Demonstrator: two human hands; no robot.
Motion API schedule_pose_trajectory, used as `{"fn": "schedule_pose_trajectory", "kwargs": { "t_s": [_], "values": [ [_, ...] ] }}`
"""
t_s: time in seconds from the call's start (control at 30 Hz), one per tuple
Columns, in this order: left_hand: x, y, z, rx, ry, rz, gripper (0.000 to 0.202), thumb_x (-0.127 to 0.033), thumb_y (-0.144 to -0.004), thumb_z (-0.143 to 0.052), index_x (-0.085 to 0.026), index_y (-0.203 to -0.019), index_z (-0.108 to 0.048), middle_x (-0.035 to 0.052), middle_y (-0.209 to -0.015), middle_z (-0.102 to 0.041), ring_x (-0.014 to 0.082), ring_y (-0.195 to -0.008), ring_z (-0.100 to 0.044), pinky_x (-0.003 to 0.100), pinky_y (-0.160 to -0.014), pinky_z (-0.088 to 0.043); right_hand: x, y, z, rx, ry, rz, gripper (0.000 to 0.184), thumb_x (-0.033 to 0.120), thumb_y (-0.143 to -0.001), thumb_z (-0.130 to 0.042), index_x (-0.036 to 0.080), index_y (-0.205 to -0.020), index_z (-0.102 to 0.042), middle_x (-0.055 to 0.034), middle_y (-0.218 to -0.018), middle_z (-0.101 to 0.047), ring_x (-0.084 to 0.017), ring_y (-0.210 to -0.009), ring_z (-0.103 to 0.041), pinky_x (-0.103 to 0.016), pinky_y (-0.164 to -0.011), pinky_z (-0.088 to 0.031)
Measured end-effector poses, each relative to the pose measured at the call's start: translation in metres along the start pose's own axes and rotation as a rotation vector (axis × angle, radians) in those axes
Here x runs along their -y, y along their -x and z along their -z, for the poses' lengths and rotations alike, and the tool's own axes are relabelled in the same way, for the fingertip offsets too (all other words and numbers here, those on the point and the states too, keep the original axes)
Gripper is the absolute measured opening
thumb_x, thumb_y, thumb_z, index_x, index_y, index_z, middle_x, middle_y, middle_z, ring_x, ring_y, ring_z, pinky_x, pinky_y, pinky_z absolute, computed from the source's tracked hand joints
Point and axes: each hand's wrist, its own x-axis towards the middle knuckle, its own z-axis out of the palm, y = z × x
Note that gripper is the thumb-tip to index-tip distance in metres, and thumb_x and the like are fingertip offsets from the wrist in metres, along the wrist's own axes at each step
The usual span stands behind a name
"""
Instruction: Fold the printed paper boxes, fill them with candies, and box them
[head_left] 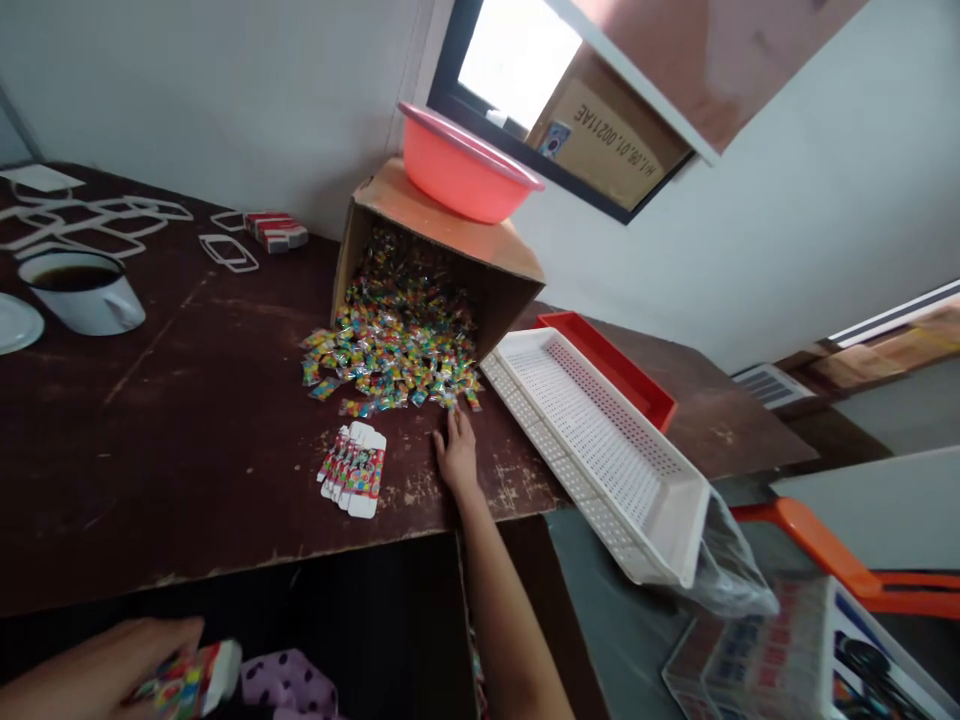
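Observation:
My right hand (454,450) lies flat on the dark wooden table (172,420), fingers stretched toward the near edge of a pile of colourful wrapped candies (394,350). The candies spill from a cardboard box (450,235) tipped on its side. My left hand (105,670) is low at the bottom left, below the table edge, closed round a small colourful printed carton (199,682). A short stack of flat printed cartons (354,468) lies on the table just left of my right hand.
A pink basin (461,170) sits on the tipped box. A white perforated tray (600,450) over a red tray (622,370) overhangs the table's right edge. A mug of dark liquid (82,290), white cut-out frames (225,250) and a red-white pack (276,230) lie at the left.

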Motion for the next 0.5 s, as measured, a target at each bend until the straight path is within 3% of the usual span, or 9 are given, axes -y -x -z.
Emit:
{"fn": "schedule_pose_trajectory", "kwargs": {
  "t_s": [0.1, 0.17, 0.2, 0.23, 0.27, 0.37, 0.5],
  "values": [
    [-0.019, -0.011, -0.011, -0.015, 0.051, 0.034, 0.041, -0.048, -0.064, -0.082, -0.038, -0.103, -0.078, 0.0046, -0.115, -0.079, 0.0418, -0.110, -0.066, 0.046, -0.091, -0.055, 0.015, 0.072, -0.009, -0.024, -0.010, 0.044, 0.056, 0.041, -0.095, -0.050, 0.010, -0.142, -0.046, -0.0209, -0.155, -0.032, -0.035, -0.143, -0.028, -0.056, -0.112, -0.032],
    [-0.044, -0.021, -0.022, 0.170, 0.234, 0.160, 0.045, -0.053, -0.077, -0.071, -0.035, -0.119, -0.069, 0.0068, -0.118, -0.076, 0.0361, -0.091, -0.073, 0.040, -0.061, -0.061, 0.024, 0.115, -0.011, -0.040, -0.042, 0.093, 0.060, 0.042, -0.094, -0.053, 0.014, -0.146, -0.042, -0.0188, -0.155, -0.033, -0.037, -0.143, -0.028, -0.059, -0.111, -0.032],
    [-0.057, -0.025, -0.029, 0.279, 0.323, 0.202, 0.047, -0.052, -0.080, -0.069, -0.032, -0.123, -0.066, 0.0090, -0.117, -0.076, 0.0339, -0.085, -0.074, 0.036, -0.053, -0.059, 0.029, 0.132, -0.011, -0.046, -0.074, 0.122, 0.060, 0.041, -0.093, -0.055, 0.016, -0.146, -0.041, -0.0180, -0.153, -0.037, -0.037, -0.142, -0.032, -0.059, -0.110, -0.034],
    [-0.069, -0.029, -0.035, 0.336, 0.407, 0.216, 0.047, -0.050, -0.080, -0.070, -0.029, -0.122, -0.065, 0.0099, -0.115, -0.076, 0.0319, -0.085, -0.074, 0.033, -0.052, -0.058, 0.033, 0.146, -0.010, -0.053, -0.123, 0.154, 0.057, 0.038, -0.093, -0.056, 0.018, -0.145, -0.043, -0.0169, -0.148, -0.044, -0.035, -0.139, -0.037, -0.058, -0.109, -0.037],
    [-0.079, -0.032, -0.042, 0.322, 0.469, 0.231, 0.046, -0.049, -0.080, -0.072, -0.027, -0.120, -0.064, 0.0095, -0.110, -0.077, 0.0301, -0.086, -0.074, 0.031, -0.054, -0.058, 0.039, 0.157, -0.008, -0.061, -0.193, 0.187, 0.049, 0.032, -0.094, -0.055, 0.020, -0.141, -0.049, -0.0155, -0.141, -0.052, -0.032, -0.134, -0.044, -0.054, -0.107, -0.041],
    [-0.096, -0.037, -0.059, 0.360, 0.522, 0.236, 0.047, -0.047, -0.078, -0.076, -0.023, -0.117, -0.064, 0.0103, -0.106, -0.078, 0.0280, -0.088, -0.074, 0.031, -0.060, -0.059, 0.064, 0.172, 0.003, -0.087, -0.509, 0.189, 0.029, 0.018, -0.096, -0.049, 0.023, -0.118, -0.067, -0.0103, -0.117, -0.067, -0.021, -0.111, -0.061, -0.038, -0.096, -0.051],
    [-0.100, -0.033, -0.068, 0.409, 0.482, 0.190, 0.048, -0.044, -0.078, -0.077, -0.023, -0.119, -0.064, 0.0084, -0.106, -0.077, 0.0261, -0.087, -0.073, 0.030, -0.060, -0.059, 0.114, 0.160, 0.029, -0.023, -0.971, -0.042, 0.024, 0.024, -0.093, -0.058, 0.022, -0.115, -0.065, -0.0057, -0.101, -0.067, -0.016, -0.089, -0.066, -0.029, -0.080, -0.055]
  ]
}}
